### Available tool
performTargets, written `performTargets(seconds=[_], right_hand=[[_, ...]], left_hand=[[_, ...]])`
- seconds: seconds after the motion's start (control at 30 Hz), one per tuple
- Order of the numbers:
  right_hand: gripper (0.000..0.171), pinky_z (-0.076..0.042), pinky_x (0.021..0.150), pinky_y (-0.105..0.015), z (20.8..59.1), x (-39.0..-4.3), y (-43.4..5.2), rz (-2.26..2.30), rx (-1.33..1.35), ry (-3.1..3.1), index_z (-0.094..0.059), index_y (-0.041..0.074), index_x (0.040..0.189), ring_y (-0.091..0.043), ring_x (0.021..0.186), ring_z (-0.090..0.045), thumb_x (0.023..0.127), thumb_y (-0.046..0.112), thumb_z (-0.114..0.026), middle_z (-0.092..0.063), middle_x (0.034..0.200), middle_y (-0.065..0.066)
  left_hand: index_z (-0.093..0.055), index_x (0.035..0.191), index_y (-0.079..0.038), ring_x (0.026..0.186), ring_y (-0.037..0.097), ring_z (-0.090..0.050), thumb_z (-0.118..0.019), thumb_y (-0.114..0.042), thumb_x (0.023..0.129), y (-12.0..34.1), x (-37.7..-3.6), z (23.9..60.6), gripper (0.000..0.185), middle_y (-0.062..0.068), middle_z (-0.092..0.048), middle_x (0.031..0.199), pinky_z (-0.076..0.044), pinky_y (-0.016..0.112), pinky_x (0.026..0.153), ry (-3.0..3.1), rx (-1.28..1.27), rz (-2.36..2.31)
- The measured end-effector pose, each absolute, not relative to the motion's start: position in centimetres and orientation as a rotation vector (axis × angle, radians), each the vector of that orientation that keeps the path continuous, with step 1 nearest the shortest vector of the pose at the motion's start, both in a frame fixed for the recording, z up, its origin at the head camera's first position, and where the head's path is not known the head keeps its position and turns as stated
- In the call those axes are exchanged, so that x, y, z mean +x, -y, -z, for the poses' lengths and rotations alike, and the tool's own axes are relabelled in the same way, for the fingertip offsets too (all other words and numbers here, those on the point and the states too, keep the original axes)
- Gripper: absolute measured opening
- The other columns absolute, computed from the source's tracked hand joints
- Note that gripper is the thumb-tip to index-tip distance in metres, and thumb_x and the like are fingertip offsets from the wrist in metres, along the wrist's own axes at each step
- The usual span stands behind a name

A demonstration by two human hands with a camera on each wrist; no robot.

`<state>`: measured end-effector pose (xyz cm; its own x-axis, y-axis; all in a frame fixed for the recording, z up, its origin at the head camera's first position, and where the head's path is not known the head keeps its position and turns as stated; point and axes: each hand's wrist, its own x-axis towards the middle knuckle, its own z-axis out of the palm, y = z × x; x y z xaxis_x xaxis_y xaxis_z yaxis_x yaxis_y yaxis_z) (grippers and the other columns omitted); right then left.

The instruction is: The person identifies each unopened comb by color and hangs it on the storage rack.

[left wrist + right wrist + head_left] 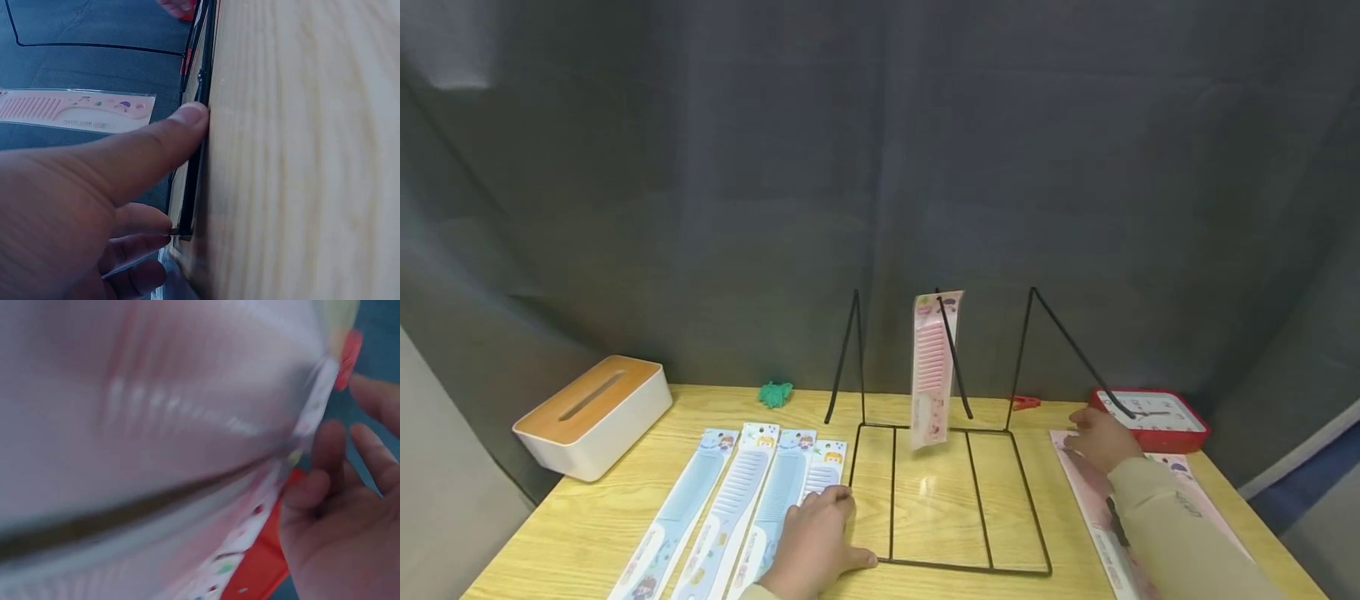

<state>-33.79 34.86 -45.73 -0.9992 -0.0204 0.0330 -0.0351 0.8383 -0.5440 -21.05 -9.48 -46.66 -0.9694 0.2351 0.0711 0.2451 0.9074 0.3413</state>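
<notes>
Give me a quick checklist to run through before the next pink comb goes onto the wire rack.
1. Wire rack steadied: ok, the left hand rests at its front left corner, thumb against the wire.
2. Free hooks: ok, one pink comb hangs on the middle hook; the outer two look bare.
3. Right hand on the pink comb packs: ok, it rests on their far end.
4. Firm grip on one pack: cannot tell, the right wrist view is blurred.
5. Blue combs out of the way: ok, they lie left of the rack.
6. Red clock clear of the hand: not ok, it sits right beside it.
</notes>
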Motion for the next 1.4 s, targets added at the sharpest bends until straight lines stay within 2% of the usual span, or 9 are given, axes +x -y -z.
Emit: performTargets(seconds=[0.13, 0.3, 0.4, 0.6, 0.77, 0.87, 1.1, 1.23, 1.4], right_hand=[[0.058, -0.046, 0.094, -0.063, 46.2, -34.1, -36.0, -0.762, 0.046, 3.036, -0.051, -0.016, 0.129, -0.053, 0.116, -0.054, 0.085, 0.015, -0.072, -0.058, 0.123, -0.038], [0.048, -0.047, 0.091, -0.062, 46.2, -34.4, -36.2, -0.723, -0.010, 3.000, -0.057, -0.013, 0.125, -0.051, 0.110, -0.057, 0.082, 0.006, -0.069, -0.061, 0.117, -0.035], [0.039, -0.048, 0.088, -0.060, 46.1, -34.6, -36.0, -0.771, -0.089, 2.979, -0.062, -0.010, 0.120, -0.048, 0.107, -0.060, 0.086, 0.010, -0.067, -0.064, 0.115, -0.031], [0.026, -0.052, 0.074, -0.048, 45.2, -34.0, -36.1, -0.908, -0.124, 2.979, -0.068, -0.003, 0.106, -0.029, 0.087, -0.063, 0.098, 0.021, -0.060, -0.071, 0.096, -0.014], [0.048, -0.051, 0.086, -0.057, 46.0, -33.6, -36.3, -0.790, 0.076, 3.032, -0.061, -0.013, 0.120, -0.043, 0.102, -0.064, 0.092, 0.026, -0.069, -0.067, 0.112, -0.029], [0.057, -0.050, 0.089, -0.060, 46.7, -33.5, -36.5, -0.711, 0.106, 3.065, -0.060, -0.015, 0.120, -0.048, 0.106, -0.062, 0.087, 0.029, -0.074, -0.065, 0.113, -0.032], [0.033, -0.052, 0.074, -0.049, 47.4, -33.2, -36.9, -0.773, 0.028, 3.021, -0.066, -0.005, 0.098, -0.028, 0.082, -0.061, 0.084, 0.024, -0.077, -0.068, 0.089, -0.013], [0.028, -0.048, 0.064, -0.037, 46.5, -32.8, -36.9, -0.901, 0.005, 2.968, -0.064, 0.000, 0.100, -0.023, 0.078, -0.057, 0.091, 0.026, -0.072, -0.065, 0.086, -0.008], [0.039, -0.048, 0.065, -0.033, 42.5, -31.7, -34.3, -1.330, -0.056, 2.813, -0.057, 0.004, 0.110, -0.019, 0.079, -0.052, 0.098, 0.041, -0.064, -0.058, 0.090, -0.005]], left_hand=[[-0.069, 0.123, -0.002, 0.119, 0.036, -0.056, -0.087, -0.057, 0.065, 9.6, -21.1, 46.9, 0.081, 0.010, -0.059, 0.136, -0.047, 0.057, 0.092, 3.027, -0.413, 0.589], [-0.068, 0.124, -0.001, 0.118, 0.037, -0.057, -0.088, -0.054, 0.065, 9.8, -21.3, 47.1, 0.081, 0.011, -0.059, 0.136, -0.047, 0.060, 0.092, 3.020, -0.432, 0.639], [-0.068, 0.124, 0.001, 0.119, 0.039, -0.056, -0.088, -0.053, 0.066, 9.9, -21.4, 47.1, 0.081, 0.012, -0.058, 0.136, -0.046, 0.061, 0.094, 3.024, -0.434, 0.683], [-0.064, 0.128, 0.000, 0.123, 0.039, -0.055, -0.088, -0.049, 0.071, 10.5, -21.8, 46.9, 0.079, 0.013, -0.056, 0.137, -0.046, 0.061, 0.097, 3.015, -0.469, 0.842], [-0.059, 0.133, 0.000, 0.121, 0.039, -0.056, -0.089, -0.048, 0.070, 10.9, -21.8, 47.2, 0.084, 0.015, -0.056, 0.137, -0.046, 0.060, 0.098, 3.007, -0.469, 0.872], [-0.058, 0.135, 0.002, 0.123, 0.041, -0.054, -0.088, -0.049, 0.070, 10.8, -21.7, 47.4, 0.088, 0.015, -0.054, 0.142, -0.044, 0.060, 0.100, 3.011, -0.493, 0.867], [-0.058, 0.136, 0.001, 0.124, 0.042, -0.054, -0.085, -0.053, 0.072, 10.5, -21.4, 47.5, 0.088, 0.013, -0.049, 0.150, -0.044, 0.059, 0.101, 3.043, -0.536, 0.798], [-0.061, 0.134, 0.001, 0.122, 0.041, -0.055, -0.085, -0.053, 0.072, 10.4, -21.5, 47.1, 0.085, 0.014, -0.051, 0.147, -0.047, 0.057, 0.099, 3.060, -0.540, 0.751], [-0.065, 0.128, -0.001, 0.119, 0.040, -0.058, -0.085, -0.053, 0.071, 10.5, -21.6, 46.9, 0.080, 0.015, -0.054, 0.143, -0.049, 0.057, 0.096, 3.062, -0.535, 0.691]])
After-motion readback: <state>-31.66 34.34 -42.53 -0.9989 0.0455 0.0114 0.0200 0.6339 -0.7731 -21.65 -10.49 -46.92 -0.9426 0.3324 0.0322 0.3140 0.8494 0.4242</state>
